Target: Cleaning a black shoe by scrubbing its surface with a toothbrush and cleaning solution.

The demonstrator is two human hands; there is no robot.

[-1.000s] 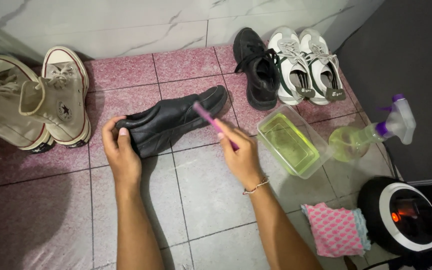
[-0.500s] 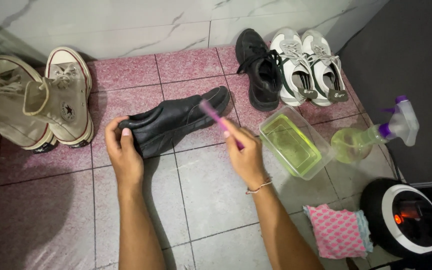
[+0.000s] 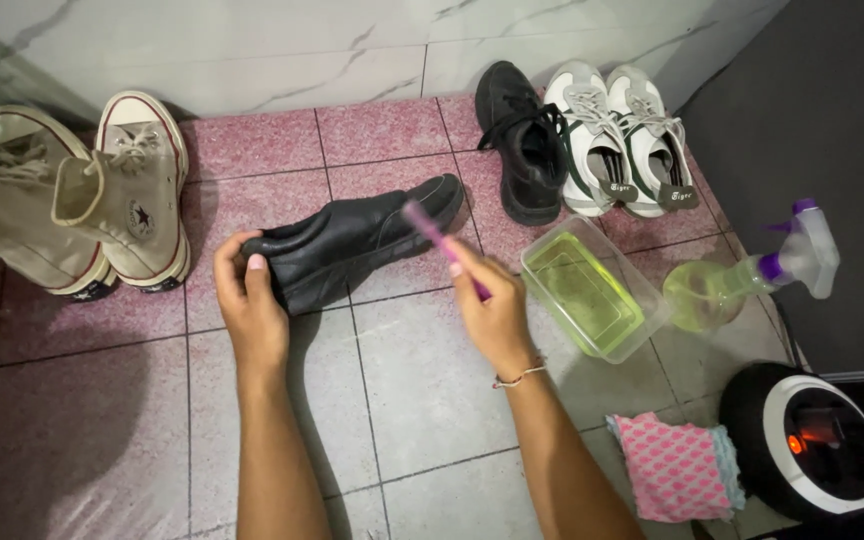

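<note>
The black shoe is held at its heel by the left hand, fingers wrapped over the collar, and it lies on its side on the pink tiled floor, near the middle and below the back wall. The pink brush is pinched in the closed right hand and, compared with a second ago, has been drawn back from the shoe's upper toward its toe end, which suggests a scrubbing stroke in progress. A clear tub of yellowish liquid sits just right of that hand, a spray bottle beyond it
</note>
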